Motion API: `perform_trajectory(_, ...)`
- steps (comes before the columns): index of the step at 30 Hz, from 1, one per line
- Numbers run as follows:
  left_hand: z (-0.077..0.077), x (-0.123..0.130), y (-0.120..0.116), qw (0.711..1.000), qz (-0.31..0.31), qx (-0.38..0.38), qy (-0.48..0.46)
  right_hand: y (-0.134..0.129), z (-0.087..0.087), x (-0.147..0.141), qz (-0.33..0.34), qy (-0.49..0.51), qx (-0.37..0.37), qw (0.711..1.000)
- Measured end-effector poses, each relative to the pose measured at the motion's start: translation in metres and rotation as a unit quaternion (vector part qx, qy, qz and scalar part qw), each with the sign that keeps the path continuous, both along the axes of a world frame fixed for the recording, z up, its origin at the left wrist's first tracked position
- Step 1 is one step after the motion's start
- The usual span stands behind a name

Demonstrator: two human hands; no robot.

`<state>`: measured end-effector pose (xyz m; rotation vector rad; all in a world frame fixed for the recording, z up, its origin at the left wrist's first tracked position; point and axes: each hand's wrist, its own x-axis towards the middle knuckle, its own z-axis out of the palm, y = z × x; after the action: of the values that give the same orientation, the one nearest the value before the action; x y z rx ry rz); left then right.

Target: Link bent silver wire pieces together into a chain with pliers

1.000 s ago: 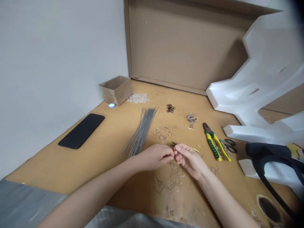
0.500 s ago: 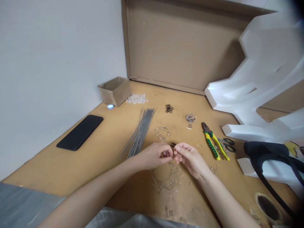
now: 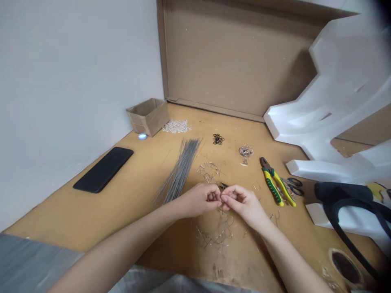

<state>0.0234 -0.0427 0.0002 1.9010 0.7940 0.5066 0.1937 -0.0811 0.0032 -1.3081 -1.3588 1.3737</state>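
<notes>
My left hand (image 3: 204, 200) is closed in a pinch over the middle of the table. Its fingertips meet those of my right hand (image 3: 241, 202), which is pinched as well. Between them they grip a piece of thin wire, mostly hidden by the fingers. Just behind the fingertips shows a small dark object (image 3: 224, 186), its kind unclear. Bent wire pieces (image 3: 215, 234) lie scattered below the hands, and more curled wires (image 3: 208, 171) lie beyond them. A bundle of straight grey wires (image 3: 182, 171) rests left of the hands.
Right of the hands lie yellow-green pliers (image 3: 276, 183) and scissors (image 3: 295, 186). Farther back are black rings (image 3: 218, 139), a wire heap (image 3: 246, 151), small clear pieces (image 3: 177, 126) and a cardboard box (image 3: 149, 118). A black phone-like slab (image 3: 104, 170) lies left; white foam (image 3: 336, 89) stands right.
My right hand has moved slightly left and turned inward, so its fingertips now touch those of my left hand. My left hand has hardly moved.
</notes>
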Motion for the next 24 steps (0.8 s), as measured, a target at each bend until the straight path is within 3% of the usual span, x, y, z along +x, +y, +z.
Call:
perform_trajectory(16, 0.004, 0.005, -0.005, 0.996, 0.046, -0.045, -0.058, 0.001, 0.004, 0.005, 0.001, 0.008, 0.043, 0.999)
perform_trajectory(20, 0.008, -0.004, 0.000, 0.999, 0.001, -0.027, -0.043, 0.002, 0.004, 0.006, -0.009, -0.019, 0.059, 0.998)
perform_trajectory(24, 0.009, -0.014, 0.009, 0.997, -0.007, -0.078, -0.027, 0.002, -0.001, 0.009, -0.045, -0.085, 0.108, 0.990)
